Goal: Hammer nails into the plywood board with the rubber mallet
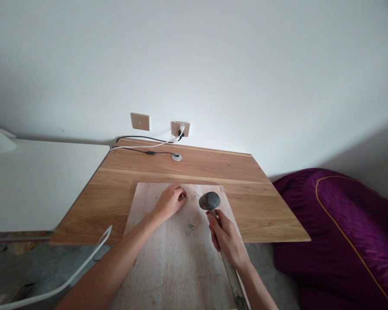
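Observation:
My left hand point(170, 201) rests on a pale plywood board point(171, 262), its fingers pinched on a small nail point(185, 196) held against the board. My right hand point(228, 239) is wrapped round the wooden handle of a hammer point(209, 201). The hammer's dark rounded head hangs just right of the nail, a little above the board. A few loose nails point(190, 227) lie on the board between my two hands.
The board lies on a wooden desk point(261, 206) against a white wall. Black and white cables point(145, 148) run from a wall socket point(180, 128) along the desk's back. A purple cushion point(342, 224) sits right; a white cabinet point(42, 181) left; a white cable point(67, 280) hangs near.

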### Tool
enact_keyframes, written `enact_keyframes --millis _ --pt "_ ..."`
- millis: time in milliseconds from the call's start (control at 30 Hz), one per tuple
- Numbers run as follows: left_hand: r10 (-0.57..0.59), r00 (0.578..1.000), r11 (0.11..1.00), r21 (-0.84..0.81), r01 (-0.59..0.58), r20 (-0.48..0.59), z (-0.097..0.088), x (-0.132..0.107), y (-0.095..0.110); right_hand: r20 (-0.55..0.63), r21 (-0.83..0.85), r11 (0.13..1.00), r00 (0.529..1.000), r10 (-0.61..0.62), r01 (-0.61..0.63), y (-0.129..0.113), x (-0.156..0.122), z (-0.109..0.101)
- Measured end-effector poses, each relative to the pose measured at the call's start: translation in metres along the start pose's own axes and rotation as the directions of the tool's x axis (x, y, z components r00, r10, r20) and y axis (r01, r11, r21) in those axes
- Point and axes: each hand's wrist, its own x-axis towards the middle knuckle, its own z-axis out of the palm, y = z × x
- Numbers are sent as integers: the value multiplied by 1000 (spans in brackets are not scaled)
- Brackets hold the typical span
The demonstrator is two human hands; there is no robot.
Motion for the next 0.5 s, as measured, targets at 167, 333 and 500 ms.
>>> enact_keyframes --millis 167,333,500 --pt "1 1000 998 -59 0 26 -1 -2 -1 34 18 998 997 -65 64 -24 20 18" --pt "23 999 999 -38 -21 48 -1 -1 -2 73 -142 990 997 6 4 -31 29 31" --pt "17 999 999 -32 -15 50 -4 -2 0 31 -144 990 999 7 -2 -33 28 34"
